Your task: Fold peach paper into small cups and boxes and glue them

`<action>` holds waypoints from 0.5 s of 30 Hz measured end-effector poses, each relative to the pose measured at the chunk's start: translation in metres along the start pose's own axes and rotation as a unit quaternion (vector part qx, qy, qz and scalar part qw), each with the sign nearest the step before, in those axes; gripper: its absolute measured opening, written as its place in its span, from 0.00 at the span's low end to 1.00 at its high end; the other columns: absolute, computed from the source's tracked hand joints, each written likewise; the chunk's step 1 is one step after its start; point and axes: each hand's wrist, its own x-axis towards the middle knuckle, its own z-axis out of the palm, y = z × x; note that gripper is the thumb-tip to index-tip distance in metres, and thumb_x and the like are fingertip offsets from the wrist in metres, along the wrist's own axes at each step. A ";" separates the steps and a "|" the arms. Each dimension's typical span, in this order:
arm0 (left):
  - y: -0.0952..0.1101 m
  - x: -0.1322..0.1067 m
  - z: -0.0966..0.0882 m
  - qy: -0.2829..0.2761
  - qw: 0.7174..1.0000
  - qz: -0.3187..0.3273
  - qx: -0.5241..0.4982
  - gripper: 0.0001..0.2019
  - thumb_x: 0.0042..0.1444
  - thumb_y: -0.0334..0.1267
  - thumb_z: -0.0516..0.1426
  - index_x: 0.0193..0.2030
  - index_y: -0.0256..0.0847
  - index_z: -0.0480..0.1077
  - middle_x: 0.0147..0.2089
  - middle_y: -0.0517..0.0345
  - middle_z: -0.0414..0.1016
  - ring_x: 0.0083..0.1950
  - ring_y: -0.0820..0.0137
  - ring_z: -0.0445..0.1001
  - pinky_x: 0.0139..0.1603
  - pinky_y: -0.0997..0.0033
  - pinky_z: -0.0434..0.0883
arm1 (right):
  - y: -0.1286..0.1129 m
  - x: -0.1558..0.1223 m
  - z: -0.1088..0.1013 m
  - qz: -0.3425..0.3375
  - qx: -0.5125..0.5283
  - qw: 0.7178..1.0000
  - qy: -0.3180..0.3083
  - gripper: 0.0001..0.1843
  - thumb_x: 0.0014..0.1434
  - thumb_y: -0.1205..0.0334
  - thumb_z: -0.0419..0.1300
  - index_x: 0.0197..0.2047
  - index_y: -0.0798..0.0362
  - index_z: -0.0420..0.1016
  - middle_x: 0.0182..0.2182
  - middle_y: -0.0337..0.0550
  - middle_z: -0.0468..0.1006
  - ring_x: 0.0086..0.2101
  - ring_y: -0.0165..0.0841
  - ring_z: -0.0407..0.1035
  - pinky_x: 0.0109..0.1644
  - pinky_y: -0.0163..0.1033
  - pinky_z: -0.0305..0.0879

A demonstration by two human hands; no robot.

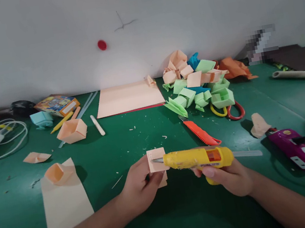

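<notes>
My left hand (139, 189) is closed on a small folded peach paper piece (156, 160), holding it upright over the green table (122, 143). My right hand (231, 176) grips a yellow glue gun (198, 158), held level and pointing left. Its metal nozzle touches the paper piece near the top left. A clear glue stick juts out of the back of the gun to the right.
A peach paper strip (63, 202) with a folded piece on it lies at the left. An orange utility knife (201, 133), scissors (228, 110), a pile of folded paper shapes (200, 82), a peach sheet (128, 97) and a purple glue gun (303, 148) lie around.
</notes>
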 end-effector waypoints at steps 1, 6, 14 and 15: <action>0.000 0.000 0.000 0.000 1.000 0.001 0.000 0.08 0.62 0.28 0.52 0.36 0.42 0.71 0.32 0.60 0.76 0.33 0.71 0.77 0.34 0.76 0.74 | 0.000 0.000 0.000 -0.001 0.002 1.000 -0.001 0.16 0.72 0.52 0.51 0.36 0.51 0.69 0.29 0.39 0.68 0.28 0.30 0.63 0.31 0.36 0.62; 0.001 0.000 -0.001 -0.006 1.000 0.000 0.006 0.08 0.63 0.29 0.52 0.34 0.42 0.70 0.33 0.59 0.77 0.33 0.71 0.77 0.32 0.76 0.73 | 0.001 -0.001 -0.001 -0.004 0.011 1.000 -0.007 0.13 0.72 0.54 0.51 0.39 0.51 0.70 0.30 0.40 0.69 0.28 0.30 0.64 0.31 0.36 0.62; 0.001 0.002 -0.001 0.005 1.000 0.002 -0.001 0.08 0.63 0.30 0.53 0.37 0.42 0.71 0.35 0.58 0.79 0.34 0.71 0.78 0.34 0.75 0.74 | 0.000 -0.002 0.000 0.004 0.009 1.000 -0.006 0.16 0.71 0.52 0.52 0.35 0.52 0.69 0.28 0.40 0.69 0.27 0.30 0.62 0.30 0.36 0.63; 0.002 0.002 -0.001 0.005 1.000 -0.001 -0.003 0.07 0.63 0.30 0.53 0.38 0.42 0.72 0.35 0.58 0.79 0.34 0.70 0.78 0.34 0.75 0.74 | 0.001 -0.002 0.000 0.004 0.009 1.000 -0.005 0.16 0.71 0.52 0.52 0.35 0.52 0.69 0.28 0.40 0.69 0.27 0.30 0.62 0.30 0.37 0.63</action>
